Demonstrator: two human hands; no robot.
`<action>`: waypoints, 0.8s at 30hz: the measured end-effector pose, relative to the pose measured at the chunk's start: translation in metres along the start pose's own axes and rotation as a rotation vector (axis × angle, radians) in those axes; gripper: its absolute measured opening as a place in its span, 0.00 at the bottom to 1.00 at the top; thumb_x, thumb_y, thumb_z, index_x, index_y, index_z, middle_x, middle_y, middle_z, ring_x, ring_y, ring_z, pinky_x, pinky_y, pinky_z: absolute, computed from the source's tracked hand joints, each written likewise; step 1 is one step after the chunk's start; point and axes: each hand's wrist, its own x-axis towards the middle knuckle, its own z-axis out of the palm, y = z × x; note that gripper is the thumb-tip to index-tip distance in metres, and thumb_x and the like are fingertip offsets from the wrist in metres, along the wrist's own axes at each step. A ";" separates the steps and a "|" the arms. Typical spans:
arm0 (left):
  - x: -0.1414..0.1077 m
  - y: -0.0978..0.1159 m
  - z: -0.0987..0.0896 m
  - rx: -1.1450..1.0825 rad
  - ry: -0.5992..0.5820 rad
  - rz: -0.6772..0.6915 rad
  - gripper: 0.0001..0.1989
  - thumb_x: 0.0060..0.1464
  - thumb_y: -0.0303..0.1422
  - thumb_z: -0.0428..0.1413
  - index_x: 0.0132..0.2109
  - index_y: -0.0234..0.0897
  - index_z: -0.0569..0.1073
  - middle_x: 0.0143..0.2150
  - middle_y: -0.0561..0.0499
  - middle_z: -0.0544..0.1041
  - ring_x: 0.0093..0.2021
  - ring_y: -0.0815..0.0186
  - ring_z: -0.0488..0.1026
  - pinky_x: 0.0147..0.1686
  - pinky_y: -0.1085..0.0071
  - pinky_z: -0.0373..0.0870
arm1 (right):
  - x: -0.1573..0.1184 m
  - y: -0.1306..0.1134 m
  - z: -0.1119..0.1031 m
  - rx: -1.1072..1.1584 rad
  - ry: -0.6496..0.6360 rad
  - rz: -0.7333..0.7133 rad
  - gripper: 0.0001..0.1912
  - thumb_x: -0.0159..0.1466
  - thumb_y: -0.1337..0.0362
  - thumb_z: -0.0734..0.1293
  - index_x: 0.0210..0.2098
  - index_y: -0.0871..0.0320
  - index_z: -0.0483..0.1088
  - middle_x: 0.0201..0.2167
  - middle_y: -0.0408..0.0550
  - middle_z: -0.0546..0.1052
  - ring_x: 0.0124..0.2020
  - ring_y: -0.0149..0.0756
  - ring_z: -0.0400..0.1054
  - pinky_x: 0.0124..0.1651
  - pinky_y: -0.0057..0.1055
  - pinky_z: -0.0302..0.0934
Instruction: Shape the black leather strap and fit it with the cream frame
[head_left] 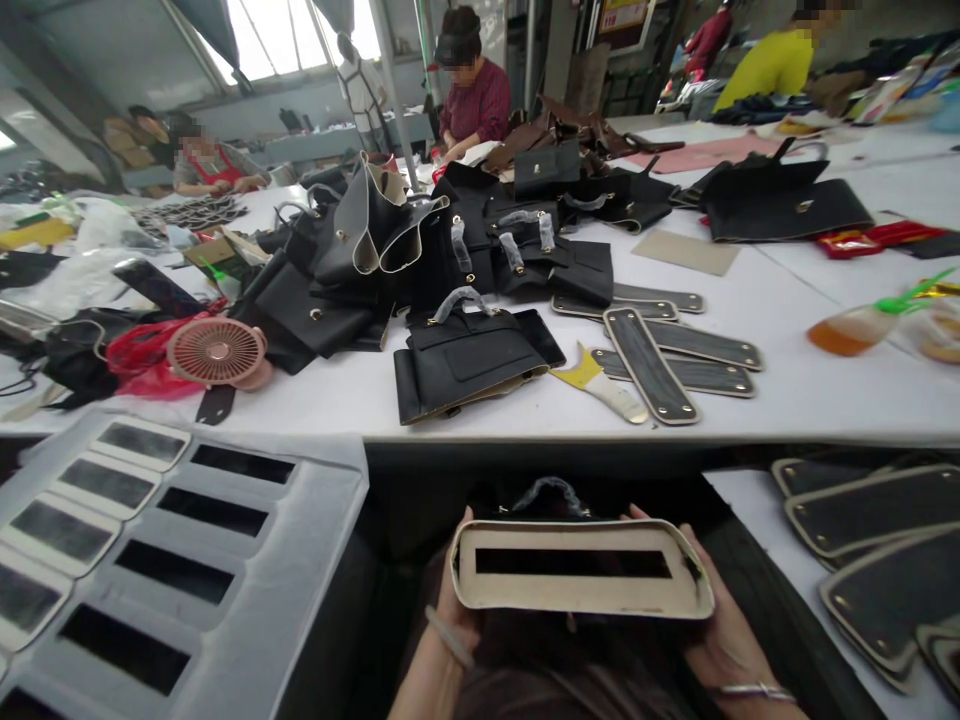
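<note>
Low in the view, a black handbag (pixel 585 598) sits over my lap, with its cream-coloured underside facing me. A black strip (pixel 574 563) lies along the middle of that underside. The bag's plastic-wrapped handle (pixel 551 490) shows beyond its far edge. My left hand (pixel 459 610) grips the bag's left end, and my right hand (pixel 716 625) grips the right end; fingertips of both show at the far edge. On the table just beyond stands a similar black handbag (pixel 472 360) with a wrapped handle. Most of the held bag's body is hidden.
At left, a grey-white sheet (pixel 300 510) carries black strips and rounded panels. Studded base panels (pixel 862 510) lie at right; more are on the table (pixel 787 400). Beyond are a yellow-taped blade (pixel 600 385), a pink fan (pixel 217 350), a glue bottle (pixel 851 330), piled bags and co-workers.
</note>
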 end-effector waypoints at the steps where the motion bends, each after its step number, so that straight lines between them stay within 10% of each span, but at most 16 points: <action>1: -0.002 -0.001 -0.001 0.004 -0.001 -0.019 0.26 0.52 0.49 0.58 0.44 0.27 0.78 0.38 0.37 0.81 0.43 0.45 0.78 0.47 0.56 0.72 | -0.002 0.000 0.002 0.019 0.001 -0.009 0.30 0.54 0.45 0.71 0.52 0.53 0.73 0.45 0.47 0.79 0.50 0.48 0.71 0.53 0.39 0.65; 14: 0.014 0.019 -0.035 0.238 0.454 0.358 0.29 0.52 0.43 0.57 0.61 0.50 0.65 0.44 0.57 0.81 0.53 0.53 0.73 0.56 0.59 0.68 | -0.003 0.011 0.000 0.113 -0.099 -0.167 0.29 0.60 0.44 0.66 0.54 0.55 0.71 0.46 0.47 0.79 0.55 0.44 0.67 0.58 0.37 0.57; 24: -0.003 0.004 -0.003 0.196 0.340 0.279 0.36 0.48 0.57 0.54 0.62 0.48 0.66 0.46 0.53 0.81 0.57 0.47 0.69 0.58 0.52 0.65 | -0.004 0.010 -0.004 -0.066 -0.086 -0.283 0.34 0.61 0.39 0.62 0.58 0.53 0.66 0.53 0.47 0.75 0.59 0.44 0.63 0.63 0.38 0.50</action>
